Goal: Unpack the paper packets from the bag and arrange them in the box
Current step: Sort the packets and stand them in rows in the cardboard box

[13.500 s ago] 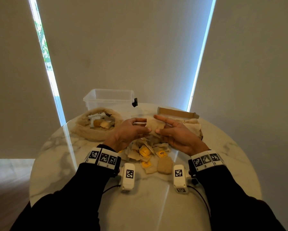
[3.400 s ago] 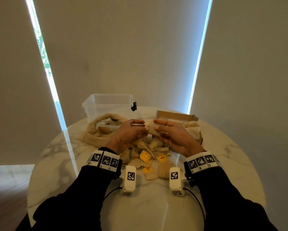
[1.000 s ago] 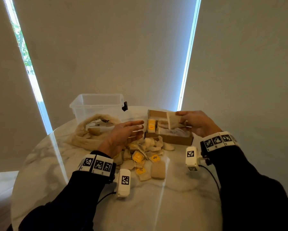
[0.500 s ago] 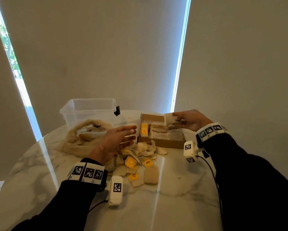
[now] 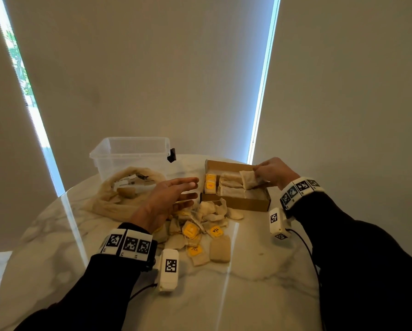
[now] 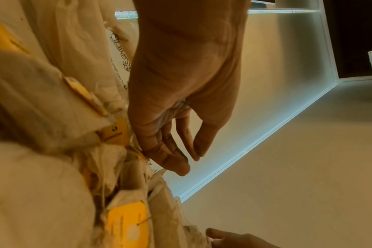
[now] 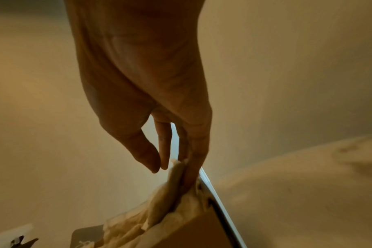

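A brown cardboard box (image 5: pixel 238 204) sits at the back right of the table, with paper packets and yellow tags packed inside. My right hand (image 5: pixel 257 177) is over its right end and pinches a beige paper packet (image 5: pixel 247 179), whose lower edge dips among the packed ones. In the right wrist view the packet (image 7: pixel 172 182) sits between my fingers, just inside the box wall (image 7: pixel 202 228). My left hand (image 5: pixel 190 190) hovers open, fingers straight, above the loose pile of packets (image 5: pixel 200 228). The cloth bag (image 5: pixel 119 199) lies slumped to the left. Yellow-tagged packets (image 6: pixel 125 224) lie close under my left hand (image 6: pixel 181 154).
A clear plastic bin (image 5: pixel 131 154) stands behind the cloth bag at the back left. The round marble table (image 5: pixel 248 295) has bare surface in front of the pile. Blinds and bright window slits rise behind the table.
My right hand has carried the packet from the middle over to the box and lowered it toward the right end. My left hand let go and stays open over the pile.
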`<action>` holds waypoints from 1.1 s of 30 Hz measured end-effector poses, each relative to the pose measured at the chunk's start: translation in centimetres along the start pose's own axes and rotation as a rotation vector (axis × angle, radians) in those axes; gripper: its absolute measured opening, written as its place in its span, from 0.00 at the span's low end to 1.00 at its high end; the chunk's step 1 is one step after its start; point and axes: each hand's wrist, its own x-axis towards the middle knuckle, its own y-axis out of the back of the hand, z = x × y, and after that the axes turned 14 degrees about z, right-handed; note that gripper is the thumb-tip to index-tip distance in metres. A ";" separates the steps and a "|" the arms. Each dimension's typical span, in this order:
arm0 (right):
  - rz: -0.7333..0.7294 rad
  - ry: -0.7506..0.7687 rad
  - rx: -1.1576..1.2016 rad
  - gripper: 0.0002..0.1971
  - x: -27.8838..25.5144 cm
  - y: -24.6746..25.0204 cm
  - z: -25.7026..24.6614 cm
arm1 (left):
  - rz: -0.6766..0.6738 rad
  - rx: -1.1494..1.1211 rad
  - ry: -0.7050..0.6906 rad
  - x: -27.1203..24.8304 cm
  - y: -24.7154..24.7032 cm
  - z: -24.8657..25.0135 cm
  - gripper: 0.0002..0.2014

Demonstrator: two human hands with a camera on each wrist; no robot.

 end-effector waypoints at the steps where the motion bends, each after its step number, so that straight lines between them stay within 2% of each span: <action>1: 0.052 0.066 -0.037 0.14 -0.1 0.3 -0.1 | 0.002 0.001 0.000 0.0 0.0 0.0 0.10; 3: 0.164 0.213 -0.092 0.15 -0.5 0.9 -0.4 | 0.006 0.003 0.002 -0.1 0.0 0.1 0.10; 5: 0.197 0.309 -0.122 0.14 -0.7 1.1 -0.5 | 0.007 0.011 0.003 -0.1 0.0 0.1 0.10; 7: 0.124 0.331 -0.190 0.13 -1.1 0.6 -0.4 | 0.008 0.019 0.004 -0.1 0.0 0.2 0.10; 11: -0.092 0.385 -0.477 0.11 -1.9 -1.0 0.5 | 0.005 0.032 0.002 -0.3 -0.1 0.3 0.10; 18: -0.022 0.401 -0.436 0.23 -1.9 -0.7 -0.1 | 0.001 0.035 0.001 -0.3 0.0 0.2 0.10; 22: -0.072 0.442 -0.552 0.12 -2.0 -1.6 0.6 | 0.000 0.047 -0.001 -0.2 0.0 0.2 0.10; 26: -0.090 0.438 -0.550 0.14 -2.1 -1.9 0.6 | -0.002 0.041 0.001 -0.2 0.1 0.2 0.10; 31: 0.003 0.425 -0.415 0.21 -1.7 -0.7 -0.1 | 0.003 0.038 0.000 -0.2 0.2 0.2 0.10; 33: 0.009 0.427 -0.435 0.18 -1.7 -0.7 0.1 | 0.004 0.037 -0.001 -0.2 0.1 0.2 0.10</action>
